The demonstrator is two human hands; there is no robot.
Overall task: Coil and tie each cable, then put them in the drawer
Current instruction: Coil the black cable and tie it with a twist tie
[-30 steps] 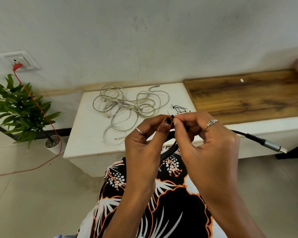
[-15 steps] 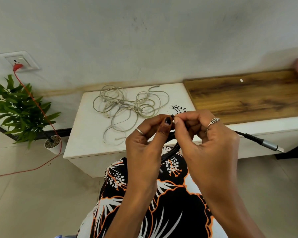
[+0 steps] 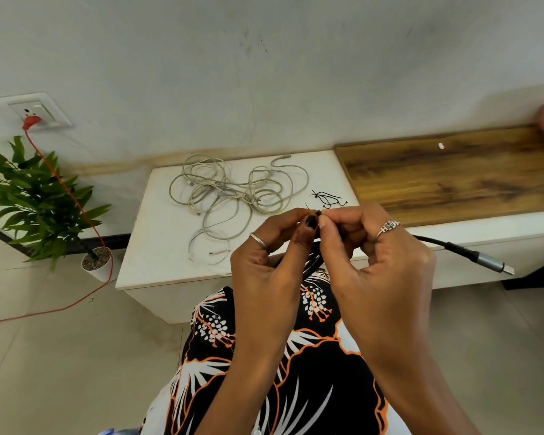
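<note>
At the frame centre, my left hand [image 3: 272, 262] and right hand [image 3: 371, 262] both pinch a thin tie [image 3: 318, 211] around the black cable [image 3: 446, 246], fingertips closed tight to twist it. The grey cables [image 3: 233, 189] wait at upper centre, still loose.

Left hand [image 3: 266, 271]: a thin plain silver band is worn on one finger; the thumbnail is painted dark, and the polish looks worn.
Right hand [image 3: 380, 271]: a broader silver ring [image 3: 389, 227] with a patterned, blocky top is worn on one finger; the visible nail is left unpainted.
Forearms: both are left bare, no sleeves being seen as far as the lower edge of the view.
Garment [image 3: 296, 387]: below the ring, a black fabric is worn, printed with white palm-like leaves and dotted sprays, outlined in orange.
</note>
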